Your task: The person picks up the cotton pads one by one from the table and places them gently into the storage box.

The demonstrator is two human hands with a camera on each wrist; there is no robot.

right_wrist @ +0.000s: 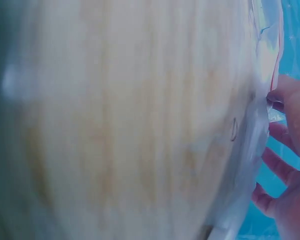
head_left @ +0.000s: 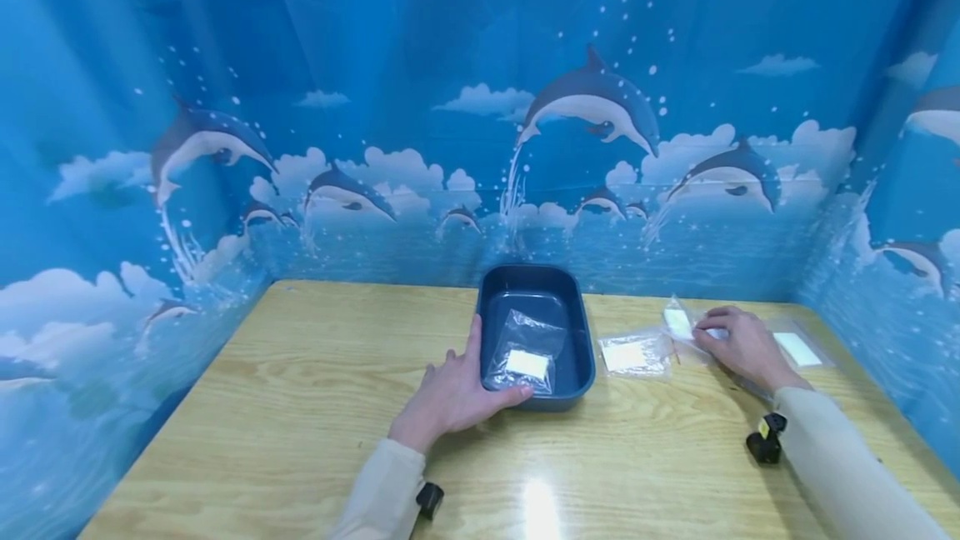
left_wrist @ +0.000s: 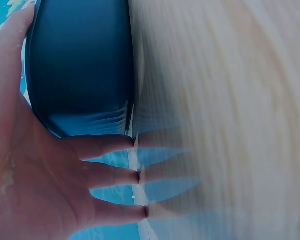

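A dark blue rectangular tray (head_left: 577, 323) stands on the table, holding a clear plastic bag with a white label (head_left: 527, 363). My left hand (head_left: 457, 394) is spread against the tray's near left corner, index finger along the side and thumb at the front rim. In the left wrist view the fingers of the left hand (left_wrist: 45, 170) are straight. At the right, my right hand (head_left: 742, 346) pinches a clear zip bag (right_wrist: 270, 55) with a red line along its edge. Another labelled clear bag (head_left: 636, 354) lies between that hand and the tray.
A further clear bag with a white label (head_left: 797, 348) lies right of the right hand. The wooden table (head_left: 322, 357) meets a blue dolphin-print curtain (head_left: 420, 123) at the back and sides.
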